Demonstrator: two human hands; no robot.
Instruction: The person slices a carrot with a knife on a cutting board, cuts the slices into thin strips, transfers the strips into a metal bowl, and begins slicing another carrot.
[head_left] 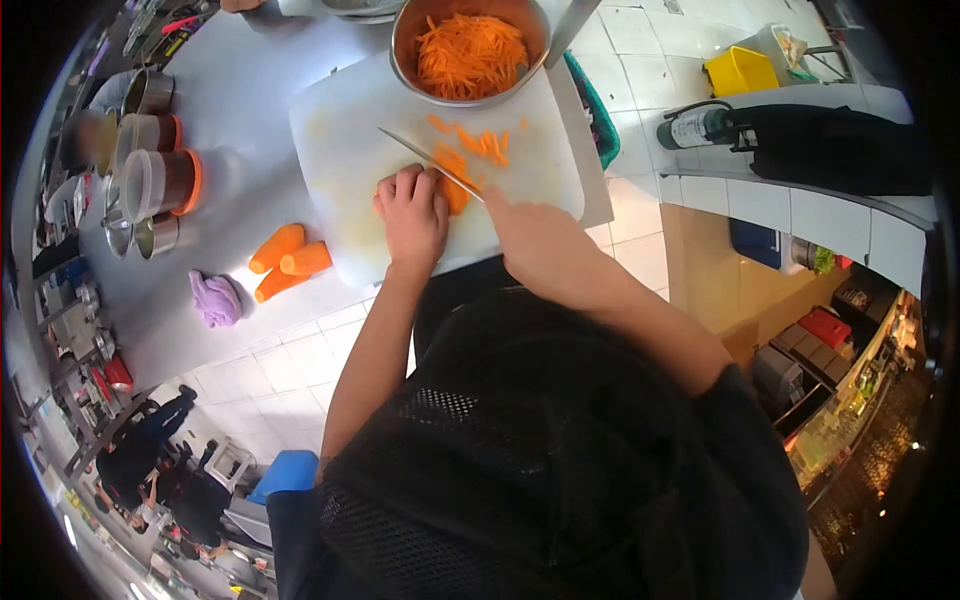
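On the white cutting board (350, 130), my left hand (412, 212) presses down with bent fingers on a carrot piece, most of which it hides. My right hand (540, 240) is closed round the handle of a knife (430, 160), whose blade slants up and left just beside my left fingers. Orange carrot slices (458, 196) lie by the blade, and carrot strips (485, 145) are scattered farther up the board. A metal bowl (400, 60) of shredded carrot stands at the board's top edge. Peeled carrots (277, 248) rest on the metal counter left of the board.
A purple cloth (215, 299) lies on the metal counter (240, 130). Containers with dark contents (158, 185) stand at the left. A green basket (592, 115) is beyond the board's right edge. Other people (140, 455) are in the lower left background.
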